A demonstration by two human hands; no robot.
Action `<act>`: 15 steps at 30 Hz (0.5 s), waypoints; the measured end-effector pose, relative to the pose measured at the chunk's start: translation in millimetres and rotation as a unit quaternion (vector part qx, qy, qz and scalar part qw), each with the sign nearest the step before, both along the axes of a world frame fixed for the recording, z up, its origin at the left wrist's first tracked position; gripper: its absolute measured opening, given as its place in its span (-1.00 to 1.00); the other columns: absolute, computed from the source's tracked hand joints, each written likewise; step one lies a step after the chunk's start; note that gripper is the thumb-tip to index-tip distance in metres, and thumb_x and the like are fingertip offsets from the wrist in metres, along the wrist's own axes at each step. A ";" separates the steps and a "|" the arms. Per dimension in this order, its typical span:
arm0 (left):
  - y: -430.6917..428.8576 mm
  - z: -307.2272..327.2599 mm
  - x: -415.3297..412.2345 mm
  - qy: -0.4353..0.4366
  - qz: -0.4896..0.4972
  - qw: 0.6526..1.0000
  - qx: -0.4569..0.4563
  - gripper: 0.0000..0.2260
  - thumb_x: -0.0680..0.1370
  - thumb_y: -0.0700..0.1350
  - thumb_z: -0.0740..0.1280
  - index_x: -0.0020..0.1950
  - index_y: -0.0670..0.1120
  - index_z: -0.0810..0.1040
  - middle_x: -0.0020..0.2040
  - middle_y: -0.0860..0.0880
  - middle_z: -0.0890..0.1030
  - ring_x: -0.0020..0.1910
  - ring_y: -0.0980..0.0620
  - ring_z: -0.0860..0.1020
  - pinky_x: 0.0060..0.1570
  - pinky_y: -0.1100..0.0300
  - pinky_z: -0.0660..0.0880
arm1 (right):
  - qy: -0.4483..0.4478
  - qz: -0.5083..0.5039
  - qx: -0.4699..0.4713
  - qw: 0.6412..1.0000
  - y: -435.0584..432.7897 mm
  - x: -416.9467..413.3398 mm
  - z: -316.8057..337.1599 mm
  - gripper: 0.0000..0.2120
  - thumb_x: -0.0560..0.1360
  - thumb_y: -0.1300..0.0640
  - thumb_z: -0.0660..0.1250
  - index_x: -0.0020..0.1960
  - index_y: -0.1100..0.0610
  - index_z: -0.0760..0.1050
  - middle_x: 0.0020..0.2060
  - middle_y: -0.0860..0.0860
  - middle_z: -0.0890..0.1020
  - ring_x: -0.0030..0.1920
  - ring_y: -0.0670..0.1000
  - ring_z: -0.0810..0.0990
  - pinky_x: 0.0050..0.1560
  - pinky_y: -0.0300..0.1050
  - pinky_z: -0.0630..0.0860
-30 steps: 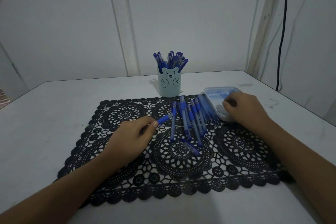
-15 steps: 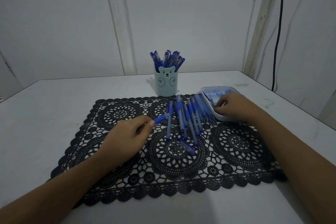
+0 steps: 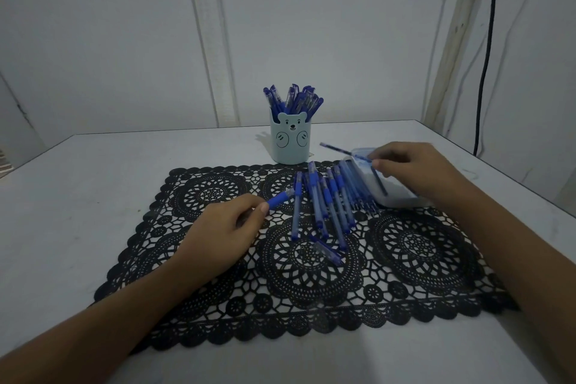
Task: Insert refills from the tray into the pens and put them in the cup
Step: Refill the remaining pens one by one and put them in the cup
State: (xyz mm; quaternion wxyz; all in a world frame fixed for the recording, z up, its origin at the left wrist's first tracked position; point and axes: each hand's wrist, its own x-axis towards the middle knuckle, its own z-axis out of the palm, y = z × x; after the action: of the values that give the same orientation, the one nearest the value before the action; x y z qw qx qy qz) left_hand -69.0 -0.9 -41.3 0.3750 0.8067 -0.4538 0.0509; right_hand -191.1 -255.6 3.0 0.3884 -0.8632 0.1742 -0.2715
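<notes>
Right hand [image 3: 414,170] pinching refill [image 3: 339,150] over tray [image 3: 393,200] rim, left hand [image 3: 218,234] pinching pen [image 3: 280,198] above mat [image 3: 420,246], cup [image 3: 291,143] beside mat's far edge

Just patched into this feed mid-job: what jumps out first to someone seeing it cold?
The pale bear-faced cup at the back centre, crammed with blue pens, stands out first, behind a black lace mat strewn with a fan of loose pens. The right hand pinches a thin refill over the white tray at right, while the left hand holds a pen on the mat.
</notes>
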 end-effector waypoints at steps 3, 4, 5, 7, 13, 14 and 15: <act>0.4 0.0 1.0 0.012 0.003 1.000 0.001 -0.85 0.56 -0.05 0.19 -0.15 0.19 0.45 -0.39 -0.04 0.55 -0.44 0.13 0.43 -0.42 0.26 0.34 | 0.020 0.079 0.016 0.997 6.3 -7.8 4.0 -0.89 0.44 0.24 0.36 -0.13 0.06 0.62 -0.24 0.00 0.65 -0.22 -0.16 0.57 -0.27 -0.51 0.42; 0.4 0.0 1.3 0.015 0.003 1.000 0.002 -0.84 0.56 -0.05 0.20 -0.15 0.19 0.45 -0.39 -0.03 0.55 -0.44 0.13 0.42 -0.43 0.26 0.33 | 0.028 0.091 0.010 0.995 7.0 -9.3 4.4 -0.88 0.43 0.24 0.37 -0.16 0.03 0.62 -0.20 0.05 0.67 -0.17 -0.05 0.58 -0.21 -0.45 0.44; 0.4 -0.3 1.7 0.016 0.003 1.000 0.004 -0.85 0.56 -0.05 0.20 -0.15 0.19 0.45 -0.39 -0.03 0.55 -0.44 0.14 0.42 -0.43 0.27 0.33 | 0.035 0.100 0.003 0.994 7.9 -10.3 4.8 -0.87 0.42 0.23 0.38 -0.18 0.01 0.62 -0.17 0.09 0.67 -0.15 0.02 0.58 -0.18 -0.39 0.47; 0.2 -0.3 1.9 0.014 0.001 1.000 0.009 -0.85 0.56 -0.05 0.19 -0.15 0.19 0.45 -0.38 -0.03 0.55 -0.44 0.14 0.42 -0.43 0.27 0.33 | 0.049 0.107 -0.017 0.993 9.9 -10.9 4.6 -0.84 0.41 0.22 0.39 -0.22 -0.04 0.62 -0.18 0.10 0.67 -0.16 0.10 0.59 -0.09 -0.20 0.49; 1.1 0.4 1.9 0.013 -0.009 1.000 0.010 -0.85 0.56 -0.04 0.19 -0.15 0.20 0.44 -0.39 -0.05 0.55 -0.47 0.14 0.41 -0.47 0.26 0.31 | 0.032 0.129 -0.019 0.991 17.8 -10.2 5.0 -0.78 0.40 0.17 0.40 -0.27 -0.15 0.63 -0.20 0.16 0.66 -0.06 0.31 0.54 0.00 0.13 0.48; 1.4 0.4 1.7 0.013 -0.009 1.000 0.010 -0.86 0.56 -0.04 0.19 -0.15 0.20 0.44 -0.39 -0.05 0.55 -0.47 0.13 0.41 -0.47 0.25 0.31 | 0.030 0.133 -0.017 0.990 18.8 -10.2 5.2 -0.79 0.41 0.17 0.40 -0.27 -0.14 0.63 -0.20 0.16 0.66 -0.07 0.32 0.53 -0.01 0.15 0.48; 1.5 0.2 1.5 0.013 -0.010 1.000 0.009 -0.86 0.56 -0.03 0.19 -0.15 0.20 0.44 -0.39 -0.05 0.55 -0.46 0.12 0.41 -0.47 0.24 0.32 | 0.031 0.139 -0.017 0.990 19.6 -10.3 5.2 -0.80 0.41 0.17 0.40 -0.26 -0.13 0.64 -0.21 0.14 0.67 -0.09 0.31 0.54 -0.05 0.11 0.49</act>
State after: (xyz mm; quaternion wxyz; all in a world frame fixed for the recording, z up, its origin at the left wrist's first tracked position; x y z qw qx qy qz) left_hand -67.5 0.6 -41.1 0.3744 0.8059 -0.4575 0.0322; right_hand -201.4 -236.0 8.2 0.4024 -0.8933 0.0600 -0.1912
